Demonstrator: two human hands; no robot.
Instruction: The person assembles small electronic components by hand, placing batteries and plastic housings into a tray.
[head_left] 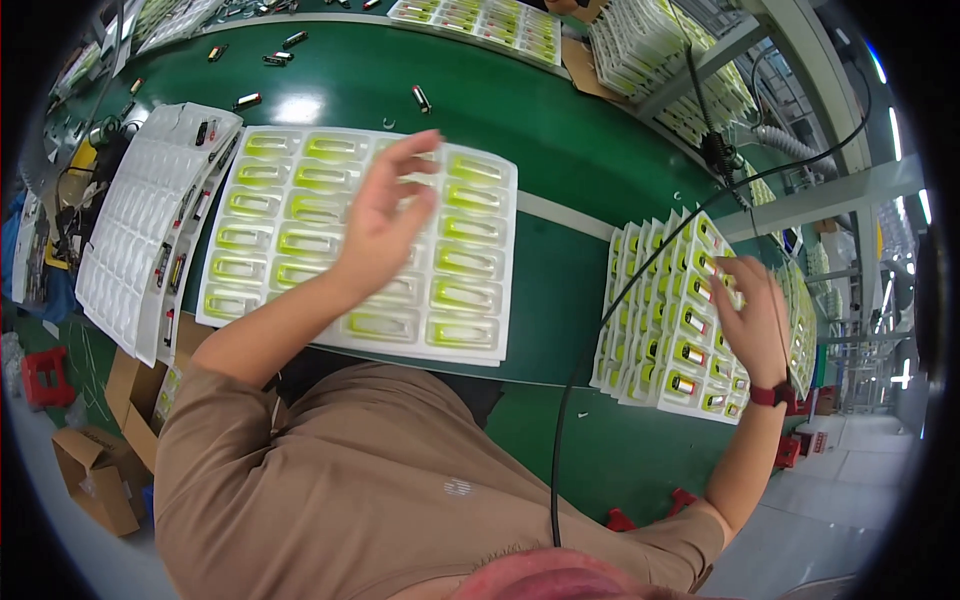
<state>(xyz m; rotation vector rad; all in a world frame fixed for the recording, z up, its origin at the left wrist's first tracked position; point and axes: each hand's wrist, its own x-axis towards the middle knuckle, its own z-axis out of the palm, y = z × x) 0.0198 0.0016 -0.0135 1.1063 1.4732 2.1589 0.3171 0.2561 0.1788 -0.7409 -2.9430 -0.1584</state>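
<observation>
My left hand (385, 220) is raised over a white plastic tray (345, 343) in front of me, its fingers apart and nothing visible in them. The tray's rows of compartments hold clear and yellow-green pieces. On the right, my right hand (752, 308) reaches over the near face of a stack of upright white trays (672, 318). Its thumb and fingers are spread, with a gap between them, close to the compartments. Small black, red and white cylinders (692, 354) sit in those compartments beside yellow-green parts. Whether the fingertips touch a tray is hard to see.
Another leaning stack of white trays (140, 230) stands at the left. Loose small cylinders (421, 98) lie on the green table (350, 75). A black cable (580, 375) hangs across the right side. More filled trays (660, 50) are piled at the back right, near a metal frame (700, 75).
</observation>
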